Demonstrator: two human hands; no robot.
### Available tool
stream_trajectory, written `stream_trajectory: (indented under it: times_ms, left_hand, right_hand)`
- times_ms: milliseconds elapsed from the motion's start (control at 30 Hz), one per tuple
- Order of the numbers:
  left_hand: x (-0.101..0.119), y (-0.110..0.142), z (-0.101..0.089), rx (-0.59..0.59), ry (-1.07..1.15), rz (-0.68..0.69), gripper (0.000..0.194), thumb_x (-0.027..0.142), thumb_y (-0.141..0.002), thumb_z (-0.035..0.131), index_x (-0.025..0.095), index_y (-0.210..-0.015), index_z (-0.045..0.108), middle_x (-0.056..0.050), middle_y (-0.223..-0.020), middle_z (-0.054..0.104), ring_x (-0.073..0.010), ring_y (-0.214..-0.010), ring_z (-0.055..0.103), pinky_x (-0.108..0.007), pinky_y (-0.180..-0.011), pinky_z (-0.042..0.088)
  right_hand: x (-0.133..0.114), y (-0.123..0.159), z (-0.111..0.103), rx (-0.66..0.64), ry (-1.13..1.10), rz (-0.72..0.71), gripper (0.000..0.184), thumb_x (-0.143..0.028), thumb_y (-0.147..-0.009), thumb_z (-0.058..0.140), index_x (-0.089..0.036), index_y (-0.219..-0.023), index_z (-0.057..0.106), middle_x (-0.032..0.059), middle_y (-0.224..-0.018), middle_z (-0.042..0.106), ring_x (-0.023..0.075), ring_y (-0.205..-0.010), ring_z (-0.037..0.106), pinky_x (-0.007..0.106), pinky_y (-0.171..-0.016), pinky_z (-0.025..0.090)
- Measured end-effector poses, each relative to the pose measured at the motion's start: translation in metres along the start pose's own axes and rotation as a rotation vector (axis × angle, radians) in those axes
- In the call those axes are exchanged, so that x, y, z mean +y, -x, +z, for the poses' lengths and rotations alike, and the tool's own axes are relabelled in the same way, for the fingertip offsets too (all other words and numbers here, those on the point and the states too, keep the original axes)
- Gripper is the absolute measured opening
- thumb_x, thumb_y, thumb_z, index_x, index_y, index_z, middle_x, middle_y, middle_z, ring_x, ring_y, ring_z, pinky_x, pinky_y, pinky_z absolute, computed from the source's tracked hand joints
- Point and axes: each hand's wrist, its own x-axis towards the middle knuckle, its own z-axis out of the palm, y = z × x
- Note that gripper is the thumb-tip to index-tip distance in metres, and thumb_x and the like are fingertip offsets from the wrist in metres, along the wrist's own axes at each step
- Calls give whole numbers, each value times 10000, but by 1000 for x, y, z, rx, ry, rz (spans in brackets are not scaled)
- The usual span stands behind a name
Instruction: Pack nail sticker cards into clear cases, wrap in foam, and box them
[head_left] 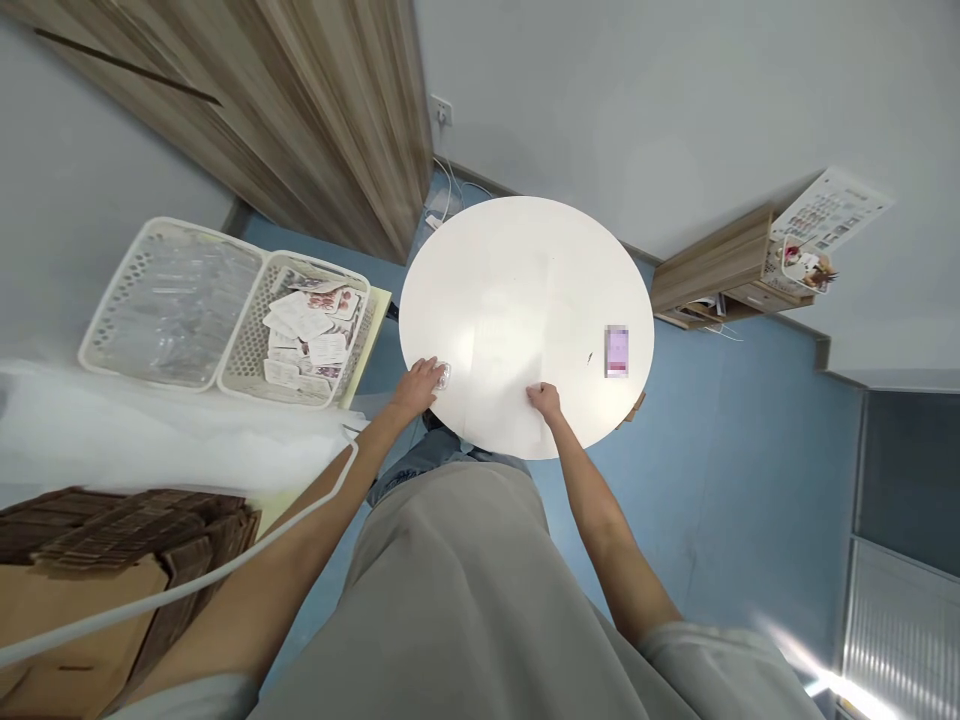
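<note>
Left hand [418, 388] touching clear case [445, 375] on counter [517, 290], near left edge; cannot tell if gripping. Right hand [545, 400] curled closed, right of case. Blurred pink item [617, 352] farther right. Cabinet [322, 120] beyond, left.

Worn on head, looking forward and steeply down. Aimed from well above, past grey shirt [457, 580], at round white table [502, 290], framed almost whole near middle. Very close to shirt, spread large across bottom centre; farther from left hand [420, 387] and right hand [546, 400], both small beyond shirt's upper edge. Wide in reach: from white baskets [259, 275] and cardboard [75, 610] at left to shelf unit [712, 265] and blue floor [735, 430] at right, up to grey wall [585, 100].
</note>
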Motion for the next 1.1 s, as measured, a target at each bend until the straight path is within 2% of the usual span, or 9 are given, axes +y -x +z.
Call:
stream_trajectory:
  times_ms: [200,300,400,500,600,700,833,1100]
  left_hand:
    - [-13,-5,1,-34,-103,53,692,105,-818,567,134,-1510,572,-245,-1629,508,-426,-1527,409,-574,-1221,406]
    - [-14,-7,5,-27,-155,69,676,113,-868,523,80,-1544,541,-274,-1606,516,-440,-1477,447,-577,-1201,416]
    - [-1,-13,13,4,-180,106,691,172,-900,549,26,-1574,501,-292,-1592,519,-451,-1446,465,-564,-1198,421]
    - [29,-24,29,-6,-179,188,686,217,-915,584,20,-1568,511,-282,-1586,531,-443,-1433,480,-545,-1219,418]
    - [63,-34,50,-44,-203,273,665,248,-917,621,88,-1558,544,-234,-1578,554,-414,-1426,499,-509,-1219,441]
    - [85,-37,70,-101,-262,296,655,245,-916,640,108,-1550,556,-218,-1574,564,-401,-1409,515,-492,-1178,493]
    - [89,-33,85,-133,-294,256,659,230,-921,646,135,-1566,550,-209,-1590,556,-401,-1425,504,-493,-1112,555]
    - [87,-27,86,-132,-266,250,666,203,-930,638,177,-1588,539,-175,-1619,537,-384,-1464,473,-492,-1153,551]
  right_hand:
    - [-8,-16,-8,123,63,-24,161,-391,-922,667,-231,-922,645,88,-1012,769,232,-936,695,308,-853,496]
    - [3,-8,-10,190,104,-6,276,-429,-924,715,-218,-1096,672,112,-1115,769,251,-1027,706,319,-895,503]
    - [23,7,-10,179,92,7,328,-424,-938,721,-203,-1177,681,114,-1137,776,247,-1048,719,321,-919,511]
    - [46,22,-9,171,71,24,321,-408,-945,722,-198,-1186,694,110,-1129,787,243,-1054,731,319,-931,521]
    - [63,33,-6,190,53,39,279,-393,-947,717,-206,-1154,712,91,-1090,798,239,-1036,743,315,-916,534]
    - [73,41,-2,185,41,49,215,-371,-970,681,-211,-1104,730,81,-1070,810,232,-1012,748,312,-897,536]
    - [78,49,3,157,57,15,190,-355,-1016,610,-215,-1014,738,82,-1074,821,226,-989,743,310,-875,530]
    - [73,62,9,155,134,-98,223,-374,-1073,563,-223,-1048,726,62,-1052,805,222,-946,723,310,-820,509]
